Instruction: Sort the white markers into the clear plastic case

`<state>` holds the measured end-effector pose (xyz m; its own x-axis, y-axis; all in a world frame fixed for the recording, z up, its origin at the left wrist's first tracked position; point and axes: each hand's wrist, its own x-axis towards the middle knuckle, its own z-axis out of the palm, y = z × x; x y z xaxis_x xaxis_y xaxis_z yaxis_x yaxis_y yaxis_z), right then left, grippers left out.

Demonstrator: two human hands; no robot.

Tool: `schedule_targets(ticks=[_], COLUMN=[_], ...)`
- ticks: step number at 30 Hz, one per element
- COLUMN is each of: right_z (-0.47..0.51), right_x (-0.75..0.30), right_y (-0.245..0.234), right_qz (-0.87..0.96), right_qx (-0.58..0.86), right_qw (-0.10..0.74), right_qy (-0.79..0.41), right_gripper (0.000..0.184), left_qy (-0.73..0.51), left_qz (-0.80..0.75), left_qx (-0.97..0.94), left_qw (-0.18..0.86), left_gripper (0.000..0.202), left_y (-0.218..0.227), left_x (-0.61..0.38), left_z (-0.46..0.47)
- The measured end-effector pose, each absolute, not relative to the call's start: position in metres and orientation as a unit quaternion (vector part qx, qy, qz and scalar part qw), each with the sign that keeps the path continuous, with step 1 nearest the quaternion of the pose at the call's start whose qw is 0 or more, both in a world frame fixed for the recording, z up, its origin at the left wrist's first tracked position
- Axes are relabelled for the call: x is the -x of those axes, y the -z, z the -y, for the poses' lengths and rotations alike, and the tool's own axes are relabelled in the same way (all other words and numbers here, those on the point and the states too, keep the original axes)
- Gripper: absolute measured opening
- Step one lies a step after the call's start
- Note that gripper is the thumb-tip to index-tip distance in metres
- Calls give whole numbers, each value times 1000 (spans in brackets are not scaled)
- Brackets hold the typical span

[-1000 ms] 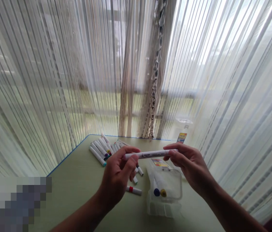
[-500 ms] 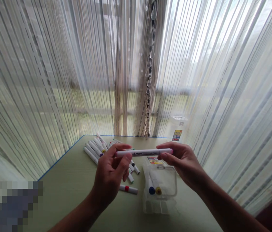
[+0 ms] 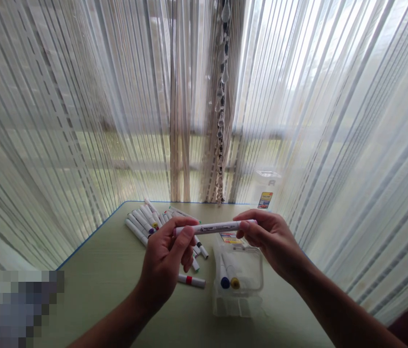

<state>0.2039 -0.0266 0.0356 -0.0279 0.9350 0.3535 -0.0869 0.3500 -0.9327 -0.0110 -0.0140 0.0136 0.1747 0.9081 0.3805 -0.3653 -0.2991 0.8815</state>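
Observation:
A white marker (image 3: pixel 216 227) with dark print on its barrel is held level above the table. The fingers of my left hand (image 3: pixel 169 253) pinch its left end, and my right hand (image 3: pixel 267 232) pinches the capped right end between thumb and fingers. Under the hands stands a clear plastic case (image 3: pixel 256 270) with a blue-ended marker (image 3: pixel 224 282) and a yellow-ended marker (image 3: pixel 234 282) inside. Below my left hand lies a white marker with a red band (image 3: pixel 192 281). Behind that hand several white markers (image 3: pixel 142 222) lie in a loose pile, partly covered by it.
The pale green table (image 3: pixel 98 295) has a blue edge. At its back right stands another clear container (image 3: pixel 267 181) with a yellow label. String curtains (image 3: pixel 80 121) hang along the back and sides, with a strand of clear beads (image 3: pixel 221 106) in the middle.
The marker has rolled between my fingers, so more of its print faces me, and it tilts slightly up to the right. My right thumb and fingers now cover more of its right end.

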Motion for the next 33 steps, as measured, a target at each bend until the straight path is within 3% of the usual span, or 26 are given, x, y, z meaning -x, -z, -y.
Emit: schedule_targets(ticks=[20, 33], right_z=[26, 26], right_x=[-207, -209], right_y=[-34, -32], right_qz=[554, 552], right_qx=[403, 400], right_qw=[594, 592], right_qy=[-421, -429], right_gripper=[31, 27], left_qy=[-580, -556], left_qz=[-221, -251], left_qx=[-500, -576], left_qw=[604, 545], left_gripper=[29, 23], left_y=[-17, -11], left_x=[11, 13], left_z=[22, 19])
